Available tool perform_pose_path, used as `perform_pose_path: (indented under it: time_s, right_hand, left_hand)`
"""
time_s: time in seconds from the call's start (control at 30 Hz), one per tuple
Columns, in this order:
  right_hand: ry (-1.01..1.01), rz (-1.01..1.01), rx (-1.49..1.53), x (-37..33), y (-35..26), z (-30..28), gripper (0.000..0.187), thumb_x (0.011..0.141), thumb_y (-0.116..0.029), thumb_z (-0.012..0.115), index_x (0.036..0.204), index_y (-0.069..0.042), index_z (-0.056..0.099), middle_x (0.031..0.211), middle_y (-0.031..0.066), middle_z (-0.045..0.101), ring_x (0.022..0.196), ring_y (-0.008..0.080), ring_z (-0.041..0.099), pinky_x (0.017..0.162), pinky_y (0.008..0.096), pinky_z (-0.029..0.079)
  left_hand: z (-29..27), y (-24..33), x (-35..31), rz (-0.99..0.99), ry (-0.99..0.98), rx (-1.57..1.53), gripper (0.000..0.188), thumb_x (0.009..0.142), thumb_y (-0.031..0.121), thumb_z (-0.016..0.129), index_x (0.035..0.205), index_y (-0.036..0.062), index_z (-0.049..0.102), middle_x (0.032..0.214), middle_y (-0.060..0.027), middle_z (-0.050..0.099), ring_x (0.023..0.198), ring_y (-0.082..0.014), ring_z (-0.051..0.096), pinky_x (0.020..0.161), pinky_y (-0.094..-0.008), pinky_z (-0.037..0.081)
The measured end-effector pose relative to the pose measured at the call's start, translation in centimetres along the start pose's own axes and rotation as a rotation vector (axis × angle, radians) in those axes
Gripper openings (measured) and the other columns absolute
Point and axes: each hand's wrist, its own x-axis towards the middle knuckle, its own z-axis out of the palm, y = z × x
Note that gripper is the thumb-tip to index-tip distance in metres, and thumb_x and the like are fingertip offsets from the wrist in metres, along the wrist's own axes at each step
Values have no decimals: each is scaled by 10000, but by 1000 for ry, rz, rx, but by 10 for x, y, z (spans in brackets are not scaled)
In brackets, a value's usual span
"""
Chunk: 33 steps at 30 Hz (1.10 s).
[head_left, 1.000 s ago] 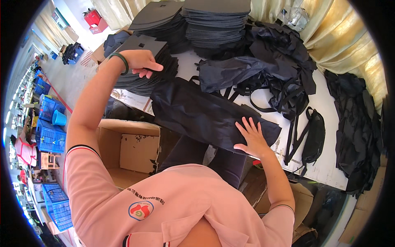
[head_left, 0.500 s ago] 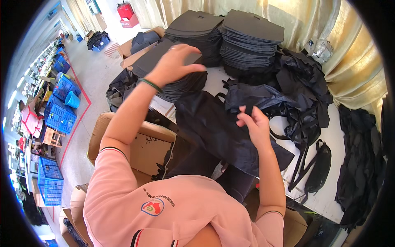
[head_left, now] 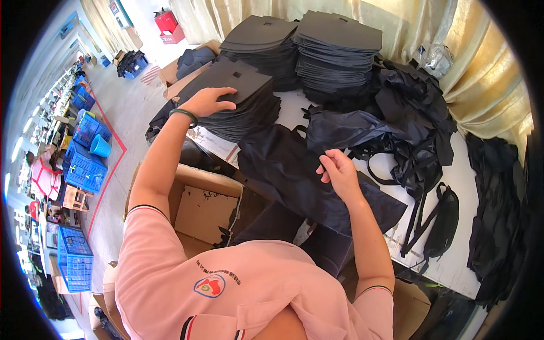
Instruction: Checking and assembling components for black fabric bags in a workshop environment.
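Note:
My left hand (head_left: 205,104), a dark bangle at its wrist, is open on the near stack of black flat panels (head_left: 249,85). Its thumb and fingers are spread over the top sheet, which has a small square slot. My right hand (head_left: 339,173) is closed, fingertips curled toward the thumb, above a dark fabric piece (head_left: 283,164). Whatever those fingers pinch, if anything, blends into the dark cloth. That fabric lies across the table's near edge and over my lap. Beyond my right hand is a heap of crumpled black fabric (head_left: 408,113) with straps.
Two taller panel stacks (head_left: 258,48) (head_left: 338,54) stand at the back. A black strapped pouch (head_left: 441,218) lies on the white table (head_left: 459,249), near hanging black cloth (head_left: 496,215). An open carton (head_left: 207,212) sits below my left arm. Blue crates (head_left: 85,164) line the floor at left.
My left hand has come down and leftward from above the near stack onto its top sheet, uncovering the slot. My right hand has shifted slightly toward me and left, its fingers curling more.

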Motion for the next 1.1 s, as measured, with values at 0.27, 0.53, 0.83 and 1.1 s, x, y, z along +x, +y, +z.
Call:
perform_pose_path:
  time_s: [0.27, 0.53, 0.83, 1.1]
  right_hand:
    - [215, -194, -41, 3, 24, 8, 82, 900, -77, 655, 917, 1, 636, 769, 5, 623, 585, 41, 496, 514, 203, 391]
    - [436, -544, -274, 4, -26, 5, 81, 862, -17, 688, 925, 13, 647, 746, -11, 553, 580, 27, 432, 523, 198, 346]
    - [424, -533, -362, -17, -14, -20, 62, 866, -18, 681, 913, 2, 646, 724, -15, 518, 581, 38, 440, 524, 219, 347]
    - [191, -409, 26, -24, 17, -44, 133, 850, 41, 650, 971, -14, 653, 914, 18, 562, 727, 70, 525, 615, 219, 415]
  left_hand:
    - [10, 73, -22, -65, 492, -99, 347, 910, 73, 510, 1249, 73, 586, 801, -231, 607, 700, -408, 606, 675, -395, 503]
    - [24, 193, -52, 103, 182, -777, 285, 942, 12, 520, 1217, -33, 579, 793, 27, 567, 679, -5, 425, 577, -184, 385]
    - [45, 197, -43, 261, 23, -628, 381, 885, -44, 495, 1257, -21, 572, 919, -84, 662, 775, -102, 581, 718, -231, 475]
    - [58, 194, -26, 732, -283, -654, 463, 803, -50, 542, 1251, 34, 622, 1260, -162, 624, 1178, -279, 586, 976, -368, 458]
